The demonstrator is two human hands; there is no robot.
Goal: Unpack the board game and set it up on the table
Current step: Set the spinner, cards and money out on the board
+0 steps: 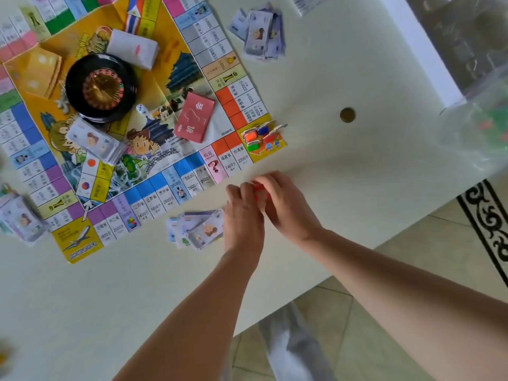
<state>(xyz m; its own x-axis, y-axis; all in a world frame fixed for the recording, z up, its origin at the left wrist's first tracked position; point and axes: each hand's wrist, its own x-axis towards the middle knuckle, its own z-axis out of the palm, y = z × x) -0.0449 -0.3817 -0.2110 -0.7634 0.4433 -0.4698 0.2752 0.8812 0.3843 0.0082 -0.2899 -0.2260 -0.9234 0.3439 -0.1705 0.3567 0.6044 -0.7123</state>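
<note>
While our left hand and right hand pinch the red piece with curled fingers, a fumble could scatter the banknotes just beside us.

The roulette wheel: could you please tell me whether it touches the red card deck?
Apart; head view shows board between roulette wheel and red card deck.

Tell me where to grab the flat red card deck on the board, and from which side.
I'd pinch the red card deck across its two long edges, coming straight down from above. It lies flat on the paper game board, so only the edges offer purchase; the black roulette wheel flanks its left.
</note>
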